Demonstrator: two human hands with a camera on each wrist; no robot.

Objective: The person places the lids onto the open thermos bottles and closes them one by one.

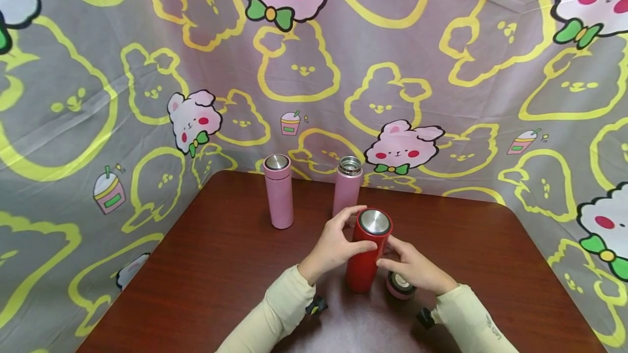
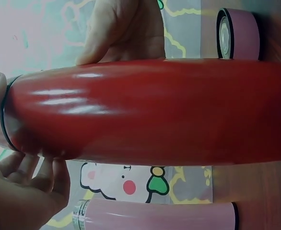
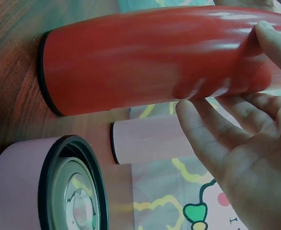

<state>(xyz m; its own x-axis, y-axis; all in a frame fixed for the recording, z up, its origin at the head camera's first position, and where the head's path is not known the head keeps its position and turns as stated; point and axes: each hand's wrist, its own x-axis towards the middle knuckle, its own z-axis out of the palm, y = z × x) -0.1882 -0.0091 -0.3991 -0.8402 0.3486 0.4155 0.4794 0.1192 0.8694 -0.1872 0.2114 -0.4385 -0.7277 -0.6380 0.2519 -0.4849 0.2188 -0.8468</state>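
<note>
A red thermos flask (image 1: 362, 271) with a steel-topped lid (image 1: 375, 221) stands on the table between both hands. My left hand (image 1: 336, 247) holds it near the top, with thumb and fingers around the lid and upper body. Lower down, my right hand (image 1: 417, 267) grips the flask's body between thumb and fingers, seen closely in the right wrist view. Beside the right hand lies a pink lid (image 3: 16, 184), its inner side facing up. Behind the red flask is a pink thermos flask (image 1: 346, 192) without a lid, its steel mouth showing.
A second pink thermos flask (image 1: 279, 200), lid on, stands upright farther left. The brown wooden table (image 1: 206, 266) meets a patterned cloth (image 1: 304, 64) hung behind it and at its sides. Dark straps (image 1: 316, 306) show by the wrists.
</note>
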